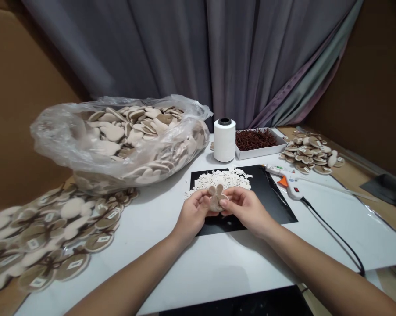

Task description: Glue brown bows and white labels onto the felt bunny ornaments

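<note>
My left hand (194, 213) and my right hand (245, 210) meet above a black mat (270, 193), pinching between them a beige felt bunny-shaped piece (216, 198) with two upright ears. Its lower part is partly hidden by my fingers. Just beyond the fingertips, a heap of small white paper labels (219, 181) lies on the mat. A white hot glue gun with an orange trigger (291, 186) rests to the right of my right hand, its black cord (336, 232) trailing toward the table's front right.
A clear plastic bag (119, 145) of beige felt shapes slumps at back left. A white thread cone (224, 140) and a white box of brown shreds (255, 142) stand behind the mat. Finished labelled felt pieces (49, 237) spread at left, with more (311, 153) at back right.
</note>
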Demonstrator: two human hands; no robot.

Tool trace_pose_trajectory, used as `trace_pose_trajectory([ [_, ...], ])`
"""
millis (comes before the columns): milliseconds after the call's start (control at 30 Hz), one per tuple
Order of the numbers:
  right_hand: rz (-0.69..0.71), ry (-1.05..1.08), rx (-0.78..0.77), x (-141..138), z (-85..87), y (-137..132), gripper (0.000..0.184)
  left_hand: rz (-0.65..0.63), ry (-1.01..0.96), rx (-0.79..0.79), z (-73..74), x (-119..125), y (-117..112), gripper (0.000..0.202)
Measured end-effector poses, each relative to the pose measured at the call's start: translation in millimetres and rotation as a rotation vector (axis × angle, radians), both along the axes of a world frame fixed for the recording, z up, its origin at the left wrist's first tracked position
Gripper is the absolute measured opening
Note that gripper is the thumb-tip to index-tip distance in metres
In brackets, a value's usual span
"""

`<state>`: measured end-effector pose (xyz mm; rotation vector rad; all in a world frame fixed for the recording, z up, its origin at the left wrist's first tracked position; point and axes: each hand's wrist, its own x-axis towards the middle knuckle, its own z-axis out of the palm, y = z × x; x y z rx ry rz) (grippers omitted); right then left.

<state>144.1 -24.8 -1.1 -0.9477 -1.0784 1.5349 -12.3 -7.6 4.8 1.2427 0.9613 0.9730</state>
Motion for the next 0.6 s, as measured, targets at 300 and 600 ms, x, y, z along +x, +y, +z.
trace_pose_trajectory([
  [300, -0.421, -1.286, 0.150, 93.5, 37.9, -6.3, 0.040, 0.009, -0.014, -0.178, 0.2, 0.6, 1.5, 0.031],
  [600, -0.160, -1.677, -0.317, 175.9, 0.0, 7.6, 0.049, -0.016, -0.043, -0.222, -10.4, 0.7, 5.0, 0.036],
])
